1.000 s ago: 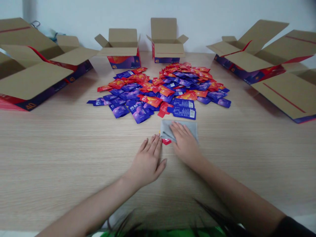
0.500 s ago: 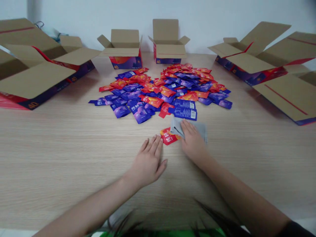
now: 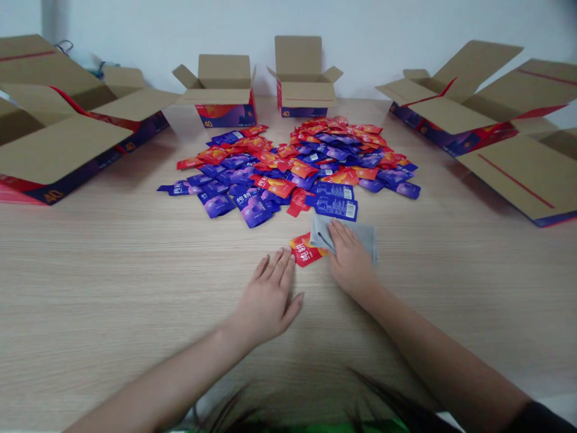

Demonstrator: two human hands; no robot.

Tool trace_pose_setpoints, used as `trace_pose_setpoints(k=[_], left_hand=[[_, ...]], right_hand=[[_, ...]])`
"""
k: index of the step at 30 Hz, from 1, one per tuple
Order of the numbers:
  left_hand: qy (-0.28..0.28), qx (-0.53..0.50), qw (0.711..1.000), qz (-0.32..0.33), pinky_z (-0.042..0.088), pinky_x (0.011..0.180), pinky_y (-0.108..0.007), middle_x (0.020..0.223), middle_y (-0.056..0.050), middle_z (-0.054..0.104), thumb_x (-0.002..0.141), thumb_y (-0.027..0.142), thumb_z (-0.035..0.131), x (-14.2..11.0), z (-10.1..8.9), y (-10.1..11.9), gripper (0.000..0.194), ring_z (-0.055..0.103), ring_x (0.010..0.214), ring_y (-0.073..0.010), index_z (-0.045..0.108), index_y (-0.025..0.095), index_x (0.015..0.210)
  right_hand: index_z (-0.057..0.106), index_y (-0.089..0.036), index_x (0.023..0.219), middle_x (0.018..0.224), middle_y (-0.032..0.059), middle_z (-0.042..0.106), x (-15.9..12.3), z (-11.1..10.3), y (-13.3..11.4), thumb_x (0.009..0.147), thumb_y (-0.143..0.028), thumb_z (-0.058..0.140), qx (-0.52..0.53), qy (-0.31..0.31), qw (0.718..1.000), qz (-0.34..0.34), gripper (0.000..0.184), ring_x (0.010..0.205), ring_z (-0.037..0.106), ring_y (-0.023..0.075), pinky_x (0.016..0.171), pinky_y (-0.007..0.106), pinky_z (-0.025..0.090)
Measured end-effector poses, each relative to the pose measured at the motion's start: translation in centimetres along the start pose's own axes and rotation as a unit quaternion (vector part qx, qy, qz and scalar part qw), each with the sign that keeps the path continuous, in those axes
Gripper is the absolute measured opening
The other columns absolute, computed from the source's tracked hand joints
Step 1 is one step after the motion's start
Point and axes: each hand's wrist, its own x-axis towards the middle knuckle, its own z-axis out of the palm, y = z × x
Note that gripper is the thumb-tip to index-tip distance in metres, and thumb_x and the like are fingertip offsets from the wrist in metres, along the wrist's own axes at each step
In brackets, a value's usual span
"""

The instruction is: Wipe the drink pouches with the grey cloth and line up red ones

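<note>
Left hand (image 3: 269, 297): flat, fingers unclasped, at packet (image 3: 306, 250) edge | Right hand (image 3: 351, 264): on cloth (image 3: 321, 232), grip cannot be told | Cloth: overlaps packet

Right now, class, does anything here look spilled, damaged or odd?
Nothing looks spilled or damaged. One red-orange packet lies apart from the loose packet heap, partly under the gray cloth beneath the right hand.

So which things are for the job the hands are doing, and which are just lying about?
For the job, it seems:
red packet, left hand at its edge
grey cloth, under the right hand

Just lying about right now:
packet heap
open boxes
</note>
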Motion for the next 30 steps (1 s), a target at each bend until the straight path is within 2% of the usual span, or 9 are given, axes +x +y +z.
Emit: trace_pose_setpoints(k=[6,8,11,13,17,19,25,27,30], left_hand=[[-0.02,-0.011,1.0,0.001,0.022,0.115,-0.049,0.134,-0.02,0.054,0.091,0.039,0.045,0.1,-0.2,0.0,0.049,0.042,0.132,-0.0318,0.056,0.007,0.126],[-0.019,-0.008,1.0,-0.003,0.024,0.114,-0.05,0.138,-0.021,0.051,0.091,0.04,0.045,0.2,-0.2,0.0,0.053,0.04,0.134,-0.0324,0.053,0.005,0.13],[-0.007,0.0,1.0,-0.004,0.028,0.113,-0.05,0.148,-0.022,0.037,0.091,0.04,0.045,0.2,-0.1,0.0,0.063,0.032,0.139,-0.0327,0.039,0.002,0.141],[0.0,0.001,1.0,-0.001,0.028,0.112,-0.05,0.15,-0.022,0.034,0.09,0.039,0.045,0.2,0.0,0.0,0.065,0.031,0.14,-0.0325,0.035,0.002,0.143],[0.002,-0.01,1.0,-0.004,0.027,0.113,-0.051,0.138,-0.021,0.05,0.089,0.038,0.048,0.0,-0.1,0.0,0.052,0.04,0.134,-0.0328,0.052,0.005,0.13],[-0.002,-0.012,1.0,-0.004,0.026,0.114,-0.051,0.133,-0.021,0.055,0.09,0.038,0.048,0.0,-0.1,-0.1,0.048,0.043,0.132,-0.0323,0.056,0.007,0.125],[-0.006,0.01,1.0,0.002,0.028,0.112,-0.051,0.15,-0.022,0.032,0.091,0.04,0.045,0.1,0.0,0.0,0.067,0.03,0.14,-0.0329,0.033,0.001,0.144],[-0.006,0.008,1.0,-0.001,0.028,0.112,-0.051,0.148,-0.022,0.036,0.09,0.04,0.045,0.0,0.0,0.0,0.065,0.031,0.139,-0.0331,0.037,0.001,0.142],[-0.011,-0.003,1.0,-0.004,0.026,0.113,-0.052,0.138,-0.021,0.05,0.09,0.039,0.046,0.0,-0.2,0.0,0.054,0.039,0.135,-0.0328,0.051,0.005,0.132]], right_hand=[[0.043,-0.004,0.141,0.151,0.0138,0.036,-1.4,0.0,-3.7,0.08,-0.011,0.041,0.066,-0.066,0.975,-0.201,0.061,0.141,0.029,0.0218,0.118,0.039,0.019],[0.042,-0.005,0.14,0.15,0.0128,0.039,-1.0,-0.2,-2.6,0.079,-0.01,0.041,0.069,-0.059,0.983,-0.162,0.061,0.14,0.031,0.0204,0.118,0.04,0.02],[0.043,-0.001,0.139,0.147,0.0187,0.041,-0.1,-0.2,-0.3,0.081,-0.011,0.039,0.032,-0.008,0.999,-0.031,0.058,0.139,0.034,0.025,0.115,0.046,0.026],[0.042,0.002,0.138,0.148,0.0222,0.038,-0.1,0.0,0.0,0.082,-0.011,0.04,0.008,0.009,1.0,0.001,0.058,0.14,0.032,0.0287,0.114,0.049,0.027],[0.044,-0.004,0.14,0.152,0.0154,0.035,-1.2,0.2,-2.9,0.078,-0.01,0.042,0.031,-0.043,0.988,-0.147,0.062,0.142,0.026,0.0255,0.117,0.044,0.022],[0.043,-0.006,0.141,0.152,0.012,0.035,-1.3,0.0,-3.5,0.078,-0.009,0.041,0.047,-0.066,0.98,-0.185,0.063,0.142,0.028,0.0215,0.118,0.04,0.021],[0.042,0.003,0.139,0.148,0.0224,0.039,-0.5,-0.3,-0.5,0.08,-0.007,0.039,-0.026,-0.004,1.0,0.014,0.059,0.139,0.032,0.0287,0.114,0.047,0.027],[0.043,0.003,0.139,0.149,0.0227,0.037,-0.9,0.0,-1.2,0.08,-0.007,0.04,-0.025,-0.008,0.999,-0.024,0.06,0.14,0.031,0.0297,0.114,0.048,0.027],[0.043,-0.002,0.14,0.151,0.0178,0.035,-1.8,0.4,-3.2,0.079,-0.008,0.041,0.013,-0.044,0.987,-0.152,0.061,0.141,0.028,0.0265,0.117,0.045,0.024]])
